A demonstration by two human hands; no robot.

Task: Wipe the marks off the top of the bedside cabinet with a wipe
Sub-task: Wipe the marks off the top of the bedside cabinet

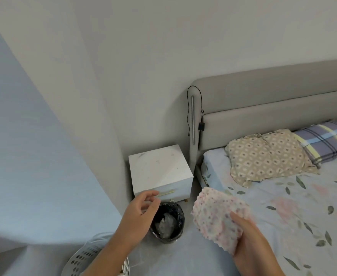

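Note:
A white bedside cabinet (159,168) stands in the corner between the wall and the bed, with faint grey marks on its top. My right hand (251,240) holds a pink and white dotted wipe (217,216), spread out, in front of the bed's edge and below right of the cabinet. My left hand (139,214) hovers over a bin just in front of the cabinet's drawer, fingers loosely curled and apart, with nothing in it.
A small black bin (178,216) with a crumpled clear bag inside stands on the floor before the cabinet. The bed (283,206) with two pillows fills the right. A white perforated basket (84,257) is at the bottom left. A black cable (189,108) hangs by the headboard.

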